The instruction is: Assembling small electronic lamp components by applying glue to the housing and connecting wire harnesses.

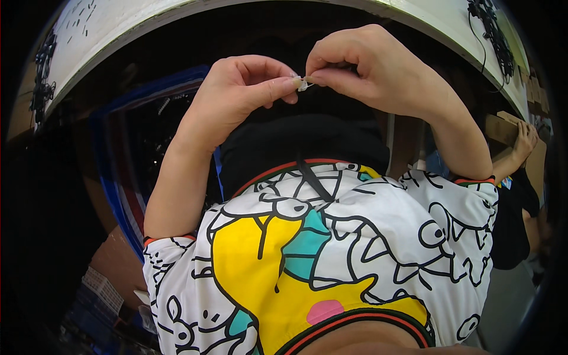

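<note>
Both hands meet in front of my lap, just below the table edge. My left hand (251, 83) is closed, thumb and index finger pinching a small whitish, partly see-through piece (303, 84). From the right, my right hand (376, 71) reaches the same piece with thumb and forefinger pressed together at its other end. A short pale strand seems to stick out between the fingertips. The piece is too small and too covered by fingers to tell its kind.
Ahead curves a white table (148, 23) with small dark bits at its left. Bundles of black cable lie at the left (44, 65) and right (497, 44). A blue crate (109, 165) stands beside me at left. Another person's hand (523, 142) touches a cardboard box (500, 127) at right.
</note>
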The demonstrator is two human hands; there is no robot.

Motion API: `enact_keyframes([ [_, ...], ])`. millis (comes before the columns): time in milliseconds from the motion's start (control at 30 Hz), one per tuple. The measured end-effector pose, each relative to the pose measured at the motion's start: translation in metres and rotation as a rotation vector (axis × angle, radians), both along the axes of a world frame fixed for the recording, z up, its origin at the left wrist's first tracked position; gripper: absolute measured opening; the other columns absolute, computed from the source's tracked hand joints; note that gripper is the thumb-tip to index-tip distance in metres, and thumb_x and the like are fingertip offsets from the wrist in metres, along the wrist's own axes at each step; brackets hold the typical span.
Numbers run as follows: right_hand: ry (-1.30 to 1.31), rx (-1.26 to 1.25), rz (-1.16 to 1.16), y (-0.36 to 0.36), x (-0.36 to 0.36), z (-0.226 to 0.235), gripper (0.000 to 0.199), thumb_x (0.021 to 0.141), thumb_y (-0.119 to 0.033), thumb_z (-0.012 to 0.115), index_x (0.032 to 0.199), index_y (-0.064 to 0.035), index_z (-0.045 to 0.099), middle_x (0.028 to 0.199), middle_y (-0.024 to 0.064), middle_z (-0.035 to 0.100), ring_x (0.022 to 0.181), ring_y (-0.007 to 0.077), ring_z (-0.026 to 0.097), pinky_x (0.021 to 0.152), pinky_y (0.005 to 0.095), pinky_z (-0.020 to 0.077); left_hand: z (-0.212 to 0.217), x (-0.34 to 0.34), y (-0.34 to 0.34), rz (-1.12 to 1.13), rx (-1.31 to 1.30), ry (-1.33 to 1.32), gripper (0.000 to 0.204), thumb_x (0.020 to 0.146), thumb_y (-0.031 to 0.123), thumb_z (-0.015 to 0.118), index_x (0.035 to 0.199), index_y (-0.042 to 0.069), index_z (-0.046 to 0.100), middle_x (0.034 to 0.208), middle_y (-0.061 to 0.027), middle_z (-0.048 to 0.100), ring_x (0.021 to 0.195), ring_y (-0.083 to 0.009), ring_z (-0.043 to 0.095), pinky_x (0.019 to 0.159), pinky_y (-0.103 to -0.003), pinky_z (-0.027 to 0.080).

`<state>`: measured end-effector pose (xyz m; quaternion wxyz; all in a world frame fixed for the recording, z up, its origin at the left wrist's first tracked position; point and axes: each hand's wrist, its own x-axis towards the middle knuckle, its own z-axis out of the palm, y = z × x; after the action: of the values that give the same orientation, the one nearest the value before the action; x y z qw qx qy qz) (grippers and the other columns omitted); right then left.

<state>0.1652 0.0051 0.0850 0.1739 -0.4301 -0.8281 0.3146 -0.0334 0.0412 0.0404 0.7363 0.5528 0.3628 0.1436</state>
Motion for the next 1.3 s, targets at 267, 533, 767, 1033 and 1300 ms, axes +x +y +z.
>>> enact_keyframes([
  [267, 0.050, -0.083, -0.062, 0.000, -0.002, -0.003, 0.009, 0.079, -0.008, 0.056, 0.080, 0.0007, 0.057, 0.067, 0.0063, 0.055, 0.060, 0.0142, 0.052, 0.055, 0.0230, 0.0408, -0.006, -0.003, 0.001, 0.004, 0.042, -0.113, 0.014, 0.075, 0.010, 0.064, 0.086, 0.002, 0.062, 0.075, -0.0033, 0.060, 0.069, -0.0086, 0.056, 0.065, -0.018, 0.041],
  [533, 0.271, -0.241, -0.137, 0.001, -0.001, -0.012, 0.011, 0.081, -0.009, 0.056, 0.085, 0.0013, 0.058, 0.072, 0.0024, 0.056, 0.066, 0.0084, 0.051, 0.059, 0.0208, 0.0415, -0.015, 0.000, -0.007, 0.178, -0.164, -0.349, 0.015, 0.076, 0.012, 0.064, 0.086, 0.002, 0.062, 0.074, -0.0035, 0.060, 0.069, -0.0080, 0.055, 0.065, -0.018, 0.042],
  [767, 0.248, 0.436, -0.292, -0.009, -0.005, -0.043, 0.014, 0.073, -0.006, 0.063, 0.086, -0.0060, 0.061, 0.078, 0.0073, 0.061, 0.068, 0.0207, 0.059, 0.059, 0.0256, 0.0468, -0.022, 0.010, -0.012, 0.368, -0.263, -0.475, 0.014, 0.079, 0.013, 0.062, 0.089, 0.003, 0.061, 0.075, -0.0037, 0.060, 0.067, -0.0077, 0.052, 0.062, -0.019, 0.040],
  [1033, 0.315, 0.220, -0.207, -0.006, 0.002, -0.037, 0.009, 0.073, -0.006, 0.063, 0.081, -0.0046, 0.060, 0.075, 0.0067, 0.060, 0.068, 0.0188, 0.059, 0.059, 0.0251, 0.0465, 0.000, 0.000, 0.003, 0.077, -0.003, -0.180, 0.018, 0.077, 0.014, 0.063, 0.088, 0.001, 0.062, 0.072, -0.0037, 0.060, 0.065, -0.0067, 0.050, 0.063, -0.018, 0.039],
  [1300, 0.310, 0.326, -0.153, -0.002, 0.004, -0.036, 0.013, 0.070, 0.004, 0.063, 0.083, 0.0002, 0.060, 0.078, 0.0071, 0.058, 0.072, 0.0159, 0.057, 0.062, 0.0224, 0.0458, -0.010, 0.001, 0.001, 0.167, -0.046, -0.278, 0.013, 0.076, 0.014, 0.063, 0.082, 0.002, 0.061, 0.071, -0.0005, 0.056, 0.064, -0.0060, 0.049, 0.061, -0.018, 0.036],
])
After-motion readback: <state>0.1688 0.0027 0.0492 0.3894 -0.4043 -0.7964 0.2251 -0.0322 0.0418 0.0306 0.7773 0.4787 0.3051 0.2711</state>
